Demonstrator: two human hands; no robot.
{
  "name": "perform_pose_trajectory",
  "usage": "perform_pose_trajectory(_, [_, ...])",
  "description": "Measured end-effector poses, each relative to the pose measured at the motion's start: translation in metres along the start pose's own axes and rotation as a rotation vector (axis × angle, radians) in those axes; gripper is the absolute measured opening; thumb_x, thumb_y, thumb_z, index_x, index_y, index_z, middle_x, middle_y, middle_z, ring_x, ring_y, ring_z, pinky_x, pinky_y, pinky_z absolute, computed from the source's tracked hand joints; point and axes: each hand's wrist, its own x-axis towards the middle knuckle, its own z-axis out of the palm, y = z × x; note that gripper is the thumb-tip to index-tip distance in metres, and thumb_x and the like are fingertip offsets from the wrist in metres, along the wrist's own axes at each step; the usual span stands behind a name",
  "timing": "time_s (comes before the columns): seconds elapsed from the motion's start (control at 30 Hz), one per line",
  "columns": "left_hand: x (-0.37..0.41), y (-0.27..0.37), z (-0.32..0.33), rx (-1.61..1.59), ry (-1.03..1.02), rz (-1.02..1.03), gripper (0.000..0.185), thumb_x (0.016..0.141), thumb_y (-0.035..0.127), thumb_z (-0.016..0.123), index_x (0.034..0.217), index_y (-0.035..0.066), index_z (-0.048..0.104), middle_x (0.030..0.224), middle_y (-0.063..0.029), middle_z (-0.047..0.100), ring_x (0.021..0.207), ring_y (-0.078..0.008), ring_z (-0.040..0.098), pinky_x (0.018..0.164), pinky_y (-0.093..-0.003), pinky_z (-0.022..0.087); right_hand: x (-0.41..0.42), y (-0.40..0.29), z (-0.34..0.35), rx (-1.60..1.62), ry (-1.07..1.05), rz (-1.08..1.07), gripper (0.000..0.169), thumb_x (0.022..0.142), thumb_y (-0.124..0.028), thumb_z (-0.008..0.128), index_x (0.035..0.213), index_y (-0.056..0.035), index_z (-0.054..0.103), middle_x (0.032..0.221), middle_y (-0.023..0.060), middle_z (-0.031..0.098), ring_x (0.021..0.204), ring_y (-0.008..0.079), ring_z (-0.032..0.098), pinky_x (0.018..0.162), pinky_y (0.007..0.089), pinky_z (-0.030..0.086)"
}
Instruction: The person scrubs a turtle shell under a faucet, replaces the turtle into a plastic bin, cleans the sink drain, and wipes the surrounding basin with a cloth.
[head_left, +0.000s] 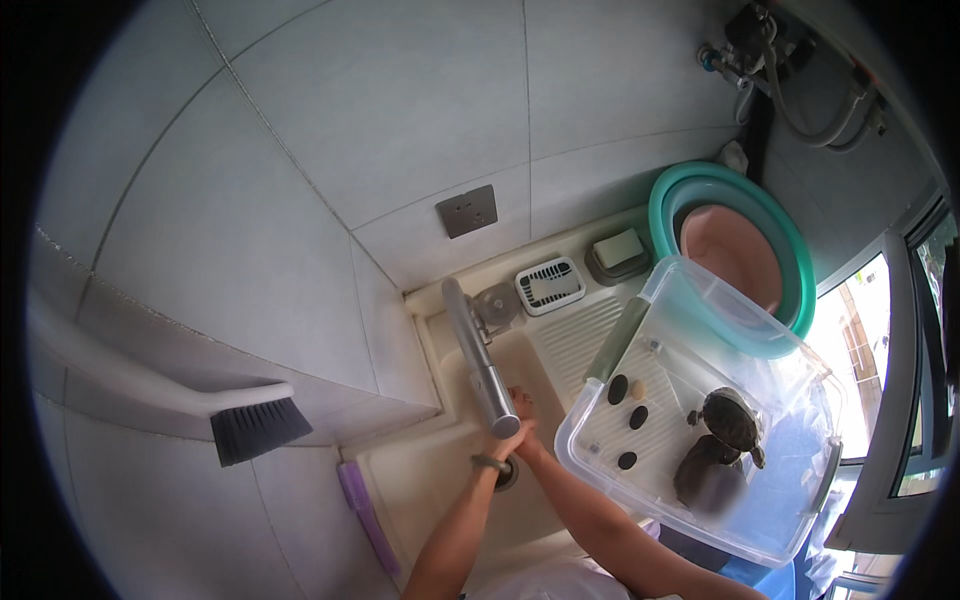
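Observation:
My left hand (504, 444), with a bangle on its wrist, and my right hand (528, 430) meet over the basin of a cream-coloured sink (540, 375). They touch each other beneath the spout of a metal faucet (480, 367). The spout covers part of the fingers, so their exact pose is hidden. I see no object in either hand. Below the wrists is the round drain (508, 475). To the right of my right forearm stands a clear plastic storage box (600, 435), holding two turtles, one upper (729, 420) and one lower (694, 469), and several small stones (617, 390).
Behind the sink are a white soap dish (551, 286) and a bar of soap (618, 249) on a dark holder. A green basin (664, 187) with a pink one (731, 255) leans at the right. A brush (259, 427) hangs left; a purple-handled item (366, 517) stands by the sink's left edge.

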Motion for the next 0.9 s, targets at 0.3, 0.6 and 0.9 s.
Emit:
perform_pose_trajectory(0.3, [0.026,-0.037,0.019,-1.112,-0.037,-0.383,0.034,0.09,0.04,0.061,0.086,0.009,0.049,0.078,-0.007,0.057,0.078,-0.0178,0.061,0.069,-0.0317,0.05,-0.017,-0.045,-0.024,0.614,0.066,0.324,0.025,0.098,-0.017,0.04,0.115,-0.0039,0.052,0.116,0.009,0.057,0.112,0.023,0.053,0.097,0.0353,0.041])
perform_pose_trajectory(0.6, [0.007,-0.023,0.04,-0.597,0.27,-0.166,0.035,0.098,0.032,0.053,0.116,0.002,0.054,0.099,-0.0058,0.061,0.091,-0.0148,0.057,0.078,-0.0298,0.049,-0.015,-0.034,-0.041,1.28,-0.067,0.561,0.049,0.101,-0.029,0.037,0.145,-0.0067,0.034,0.141,0.0089,0.045,0.126,0.0226,0.044,0.108,0.0347,0.033])
perform_pose_trajectory(0.9, [0.064,-0.156,0.016,-1.176,-0.143,-0.303,0.051,0.098,0.041,0.048,0.132,0.003,0.046,0.125,-0.008,0.057,0.105,-0.0197,0.057,0.093,-0.0343,0.046,-0.056,-0.079,-0.03,0.351,-0.304,0.161,0.061,0.101,-0.031,0.037,0.15,-0.0017,0.015,0.158,0.0142,0.009,0.146,0.0255,0.007,0.117,0.0362,0.009])
